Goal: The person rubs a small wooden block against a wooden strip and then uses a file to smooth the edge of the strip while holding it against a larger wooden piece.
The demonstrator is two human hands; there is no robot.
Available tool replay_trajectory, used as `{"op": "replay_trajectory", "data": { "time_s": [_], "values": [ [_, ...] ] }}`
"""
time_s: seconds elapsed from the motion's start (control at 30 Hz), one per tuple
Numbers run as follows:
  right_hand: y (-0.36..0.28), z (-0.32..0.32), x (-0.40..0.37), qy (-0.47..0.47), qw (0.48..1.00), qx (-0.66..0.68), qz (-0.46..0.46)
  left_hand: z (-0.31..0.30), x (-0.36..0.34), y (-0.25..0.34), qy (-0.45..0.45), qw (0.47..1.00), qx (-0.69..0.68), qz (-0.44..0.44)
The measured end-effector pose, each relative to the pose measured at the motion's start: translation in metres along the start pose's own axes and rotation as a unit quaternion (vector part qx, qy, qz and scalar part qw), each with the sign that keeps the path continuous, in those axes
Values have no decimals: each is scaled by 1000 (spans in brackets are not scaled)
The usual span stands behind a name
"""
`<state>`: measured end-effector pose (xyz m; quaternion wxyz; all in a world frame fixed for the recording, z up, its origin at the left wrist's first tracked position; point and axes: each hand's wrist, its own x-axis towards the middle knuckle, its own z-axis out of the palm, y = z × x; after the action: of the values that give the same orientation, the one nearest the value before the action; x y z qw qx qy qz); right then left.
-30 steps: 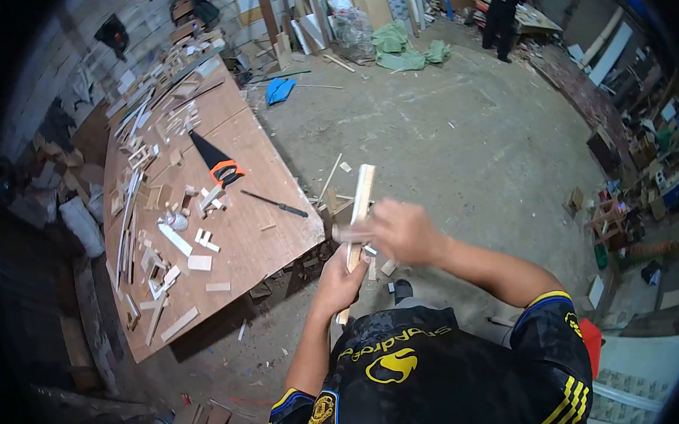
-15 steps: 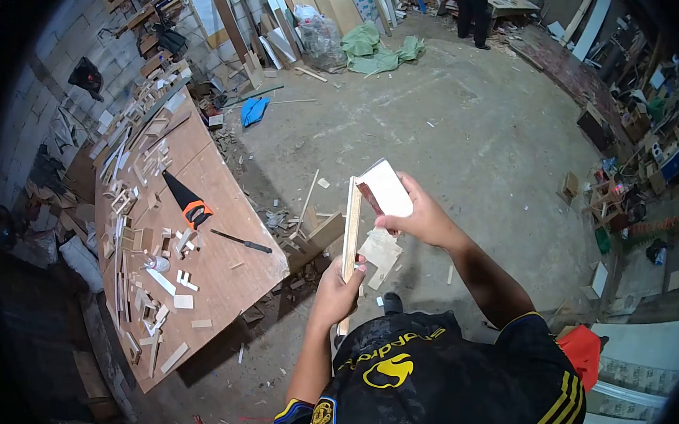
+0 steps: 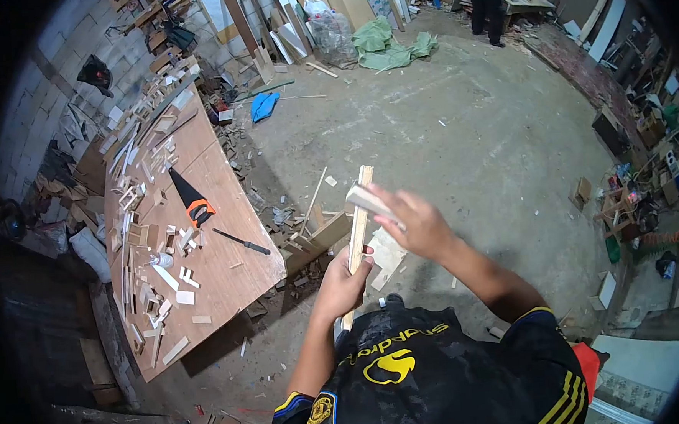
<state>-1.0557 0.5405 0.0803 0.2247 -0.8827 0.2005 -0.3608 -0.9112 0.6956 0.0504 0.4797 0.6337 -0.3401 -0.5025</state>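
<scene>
One wooden strip (image 3: 358,226): near-upright, centre, over floor (image 3: 466,144).
Left hand (image 3: 347,282): closed around strip's near end.
Right hand (image 3: 415,225): gripping pale block (image 3: 363,198), pressed on strip's far end.
Desk (image 3: 242,252): left, carrying handsaw (image 3: 191,203).

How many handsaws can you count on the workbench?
1. The handsaw with orange-and-black handle lies midway along the workbench beside a dark tool; scrap wood may hide others.

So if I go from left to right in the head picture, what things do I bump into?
Orange-handled saw, black-handled tool, wooden strip held by the left hand, right hand gripping a small block.
</scene>
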Motion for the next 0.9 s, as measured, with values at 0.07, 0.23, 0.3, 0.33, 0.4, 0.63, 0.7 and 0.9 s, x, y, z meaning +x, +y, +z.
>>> {"op": "replay_trajectory", "data": {
  "time_s": [0.07,0.23,0.3,0.33,0.4,0.63,0.7,0.9],
  "values": [
    [-7,4,-7,-37,994,-21,-102,-3,1,2,-3,1000,8,-1],
    [32,2,14,-44,985,-65,-156,-8,2,5,-9,999,31,11],
    [27,0,20,-21,991,-60,-119,-7,4,5,-11,999,20,28],
    [23,1,22,1,995,-51,-81,-7,5,5,-11,999,9,42],
    [12,7,16,-16,987,-29,-157,-9,4,6,-1,999,13,42],
    [36,-1,41,-3,993,-61,-101,-10,4,-5,-10,999,17,42],
    [17,9,20,-36,986,-52,-152,-11,3,-1,-2,999,19,34],
    [71,8,33,-21,989,-121,-89,-5,1,-9,-37,999,11,-21]
  ]
}}
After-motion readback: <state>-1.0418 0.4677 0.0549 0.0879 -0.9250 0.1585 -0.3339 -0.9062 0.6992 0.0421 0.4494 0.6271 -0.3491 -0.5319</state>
